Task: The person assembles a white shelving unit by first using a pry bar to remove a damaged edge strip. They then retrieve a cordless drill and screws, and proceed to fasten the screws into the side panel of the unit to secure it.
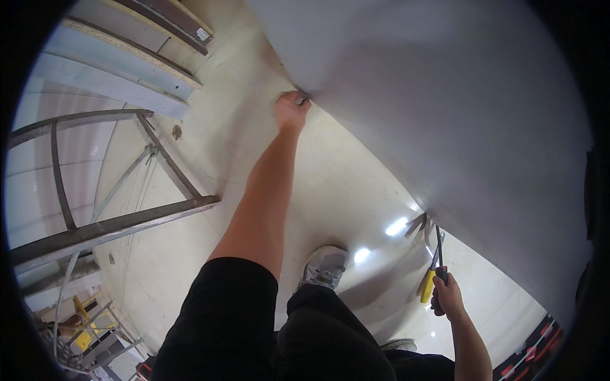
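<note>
A large grey panel (445, 114) fills the upper right, its lower edge running diagonally above the pale floor. At the far part of that edge is my left hand (291, 113), arm stretched out, fingers closed at the panel's rim. Whatever they grip, if anything, is too small to make out. Lower right, my right hand (450, 295) is wrapped round the dark handle of a screwdriver (439, 254), whose shaft points up to the panel's edge. Beside it is a yellow-handled tool (428, 287), near some dark strips (419, 223) by the edge.
A metal frame (114, 225) with a cord tied to it stands on the left. Boards (127, 57) are stacked at the upper left. My shoe (325, 265) rests on the pale floor (254, 152). Yellow and metal clutter (82, 330) lies lower left.
</note>
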`<state>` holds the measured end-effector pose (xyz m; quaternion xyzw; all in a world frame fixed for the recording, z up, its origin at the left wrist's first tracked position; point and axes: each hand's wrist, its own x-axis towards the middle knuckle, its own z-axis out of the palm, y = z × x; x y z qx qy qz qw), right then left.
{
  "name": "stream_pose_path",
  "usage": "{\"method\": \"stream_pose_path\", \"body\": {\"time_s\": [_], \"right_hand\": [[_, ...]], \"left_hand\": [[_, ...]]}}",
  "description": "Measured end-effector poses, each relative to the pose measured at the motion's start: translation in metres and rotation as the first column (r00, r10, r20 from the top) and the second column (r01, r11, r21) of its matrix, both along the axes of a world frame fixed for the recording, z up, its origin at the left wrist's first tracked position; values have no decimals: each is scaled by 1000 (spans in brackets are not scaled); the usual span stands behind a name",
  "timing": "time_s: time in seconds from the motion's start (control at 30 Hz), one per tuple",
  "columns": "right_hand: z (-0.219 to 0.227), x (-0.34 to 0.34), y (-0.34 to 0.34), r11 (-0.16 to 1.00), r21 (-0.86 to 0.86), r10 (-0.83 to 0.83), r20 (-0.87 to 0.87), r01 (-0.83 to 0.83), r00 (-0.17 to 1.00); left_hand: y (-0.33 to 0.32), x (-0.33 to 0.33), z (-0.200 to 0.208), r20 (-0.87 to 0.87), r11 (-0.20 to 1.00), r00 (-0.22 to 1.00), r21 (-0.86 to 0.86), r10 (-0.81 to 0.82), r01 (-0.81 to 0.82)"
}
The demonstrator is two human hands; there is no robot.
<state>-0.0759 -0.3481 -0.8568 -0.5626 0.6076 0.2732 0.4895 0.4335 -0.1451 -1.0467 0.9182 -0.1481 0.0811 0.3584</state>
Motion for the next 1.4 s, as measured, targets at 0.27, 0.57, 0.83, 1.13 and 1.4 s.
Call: {"method": "stream_pose_path", "body": {"time_s": [0.27,0.57,0.83,1.13,1.4], "right_hand": [[14,11,-4,999,32,35,-76,-33,996],[18,-16,-21,978,-19,206,-99,-209,974],[18,-37,-36,893,-172,404,-105,-416,909],[-37,-174,-54,636,-595,524,-134,-491,841],[-19,-166,-44,802,-487,362,-65,-346,930]], "left_hand": [[4,11,-3,-168,988,983,145,77,-52],[-2,7,10,-189,970,979,243,70,-23],[-8,-55,28,-161,931,942,274,293,-243],[-87,-291,49,-924,858,10,-351,-383,376],[-144,-360,42,-898,912,306,-200,-318,359]]}}
